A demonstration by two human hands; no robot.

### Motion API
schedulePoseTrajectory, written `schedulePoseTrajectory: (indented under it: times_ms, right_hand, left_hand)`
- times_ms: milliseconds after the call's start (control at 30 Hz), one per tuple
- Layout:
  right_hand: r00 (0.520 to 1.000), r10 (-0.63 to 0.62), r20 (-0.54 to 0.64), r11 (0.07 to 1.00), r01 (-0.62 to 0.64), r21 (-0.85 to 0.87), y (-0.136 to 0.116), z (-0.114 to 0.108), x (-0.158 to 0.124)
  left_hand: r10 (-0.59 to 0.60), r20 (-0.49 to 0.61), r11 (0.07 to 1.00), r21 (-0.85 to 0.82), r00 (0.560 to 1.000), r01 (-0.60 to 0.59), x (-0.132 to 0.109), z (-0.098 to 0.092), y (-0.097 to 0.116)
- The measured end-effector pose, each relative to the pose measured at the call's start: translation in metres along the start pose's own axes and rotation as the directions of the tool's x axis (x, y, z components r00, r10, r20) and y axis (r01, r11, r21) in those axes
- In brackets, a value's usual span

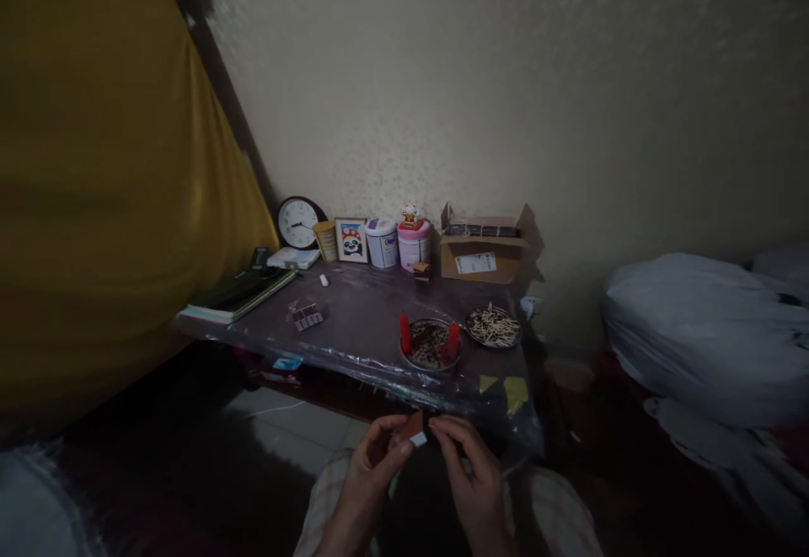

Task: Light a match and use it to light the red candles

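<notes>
A small matchbox [413, 428] with a brown striking side and a pale end is gripped between the thumb and fingers of my left hand [372, 471]. Just to its right, the fingertips of my right hand [468, 466] are pinched together close to the box, apart from it. Whatever they hold, if anything, is too small and dark to make out. Beyond my hands, two red candles [405, 334] stand in a round metal plate [420, 364] with dark bits in it. A second plate [468, 329] holds many loose matchsticks [493, 325].
The plastic-covered table [360, 313] carries a pack of small boxes [307, 316], books [240, 296], a clock [298, 222], a picture frame [351, 240], two tins [382, 243] and an open carton [480, 258]. A yellow cloth [114, 186] hangs left; a pale bundle [701, 334] lies right.
</notes>
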State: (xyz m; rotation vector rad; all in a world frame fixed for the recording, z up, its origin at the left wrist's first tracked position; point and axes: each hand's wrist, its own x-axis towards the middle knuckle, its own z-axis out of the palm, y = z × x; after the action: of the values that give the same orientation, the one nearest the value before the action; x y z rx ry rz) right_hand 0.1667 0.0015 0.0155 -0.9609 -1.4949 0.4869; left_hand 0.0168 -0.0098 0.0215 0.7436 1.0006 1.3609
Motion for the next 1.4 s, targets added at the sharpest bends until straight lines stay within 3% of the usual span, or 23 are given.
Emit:
schedulePoseTrajectory:
  times_ms: [300,767,967,1400]
  right_hand:
    - [0.997,0.071,0.009,0.997,-0.071,0.003,0.005,0.003,-0.002]
    - [0.999,0.039,0.032,0.999,-0.039,0.001,0.007,0.002,0.0]
    - [1.0,0.02,0.015,1.0,-0.02,0.021,0.004,0.003,0.002]
    - [0.998,0.058,0.018,0.998,-0.058,-0.011,0.01,0.003,0.0]
  left_hand:
    - [-0.038,0.011,0.998,-0.043,0.999,0.039,-0.003,0.001,0.002]
    - [-0.015,0.014,0.999,-0.046,1.0,0.015,0.004,-0.003,-0.006]
    - [0.002,-0.045,0.997,-0.074,0.999,-0.005,0.007,-0.003,-0.01]
    - [-0.016,-0.052,0.997,-0.076,0.999,0.012,0.005,-0.001,-0.006]
